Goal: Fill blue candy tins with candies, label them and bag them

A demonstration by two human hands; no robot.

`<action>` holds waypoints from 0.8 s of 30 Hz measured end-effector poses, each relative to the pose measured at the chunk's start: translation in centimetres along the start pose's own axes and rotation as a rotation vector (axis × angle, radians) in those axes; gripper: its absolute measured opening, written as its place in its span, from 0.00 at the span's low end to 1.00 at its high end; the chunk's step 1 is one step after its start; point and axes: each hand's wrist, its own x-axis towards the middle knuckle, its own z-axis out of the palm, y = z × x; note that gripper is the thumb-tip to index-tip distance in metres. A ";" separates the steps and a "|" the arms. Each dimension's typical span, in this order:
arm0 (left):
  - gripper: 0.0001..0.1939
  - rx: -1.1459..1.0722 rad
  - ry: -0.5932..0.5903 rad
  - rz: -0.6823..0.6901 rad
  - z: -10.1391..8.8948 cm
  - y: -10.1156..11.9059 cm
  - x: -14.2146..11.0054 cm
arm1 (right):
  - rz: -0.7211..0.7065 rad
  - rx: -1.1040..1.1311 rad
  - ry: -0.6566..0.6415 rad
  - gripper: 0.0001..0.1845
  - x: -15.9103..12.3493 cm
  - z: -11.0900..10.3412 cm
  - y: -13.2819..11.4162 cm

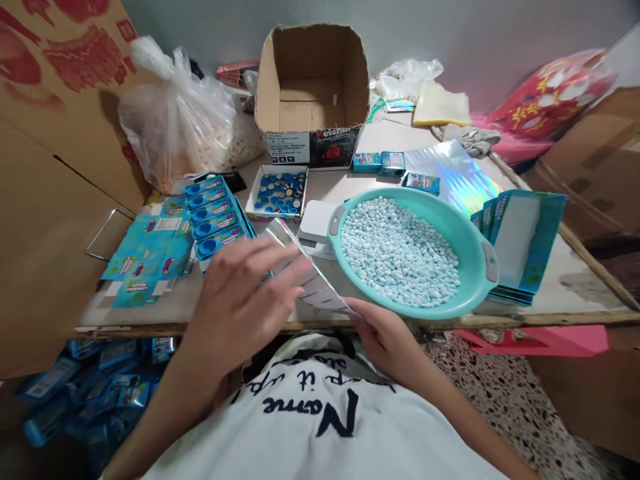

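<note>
My right hand (383, 330) pinches the near right corner of a shiny silver foil piece (325, 287) in front of me. My left hand (250, 287), smeared by motion, is over the foil's left side, so its grip does not show clearly. Right of the foil stands a turquoise basin (473, 280) of small pale blue candies (400, 257). Behind the foil is a white scale (316, 220), partly covered by the basin's edge. A row of blue candy boxes (215, 217) with round holes stands left of my left hand.
Flattened blue cartons (145, 260) lie at the left. A white tray (253, 215) holds blue and silvery round pieces. An open cardboard box (310, 87) stands behind it. Holographic sheets (450, 170) and an upright blue carton (530, 247) are at the right; packed boxes (100, 387) lie below left.
</note>
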 end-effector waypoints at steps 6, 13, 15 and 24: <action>0.23 -0.157 -0.272 0.041 -1.1 -2.5 5.0 | -0.189 -0.115 -0.021 0.33 -2.1 -6.3 -2.8; 0.09 -0.335 -0.321 -0.011 0.5 -0.9 5.2 | 0.034 -0.670 0.008 0.16 1.7 -7.3 -6.4; 0.08 -0.385 -0.296 -0.012 0.6 -0.4 4.9 | 0.032 -0.702 -0.011 0.13 3.3 -6.3 -7.6; 0.22 -0.090 0.081 0.052 1.0 -1.5 0.8 | 0.175 -0.333 -0.043 0.18 5.5 -3.9 -8.8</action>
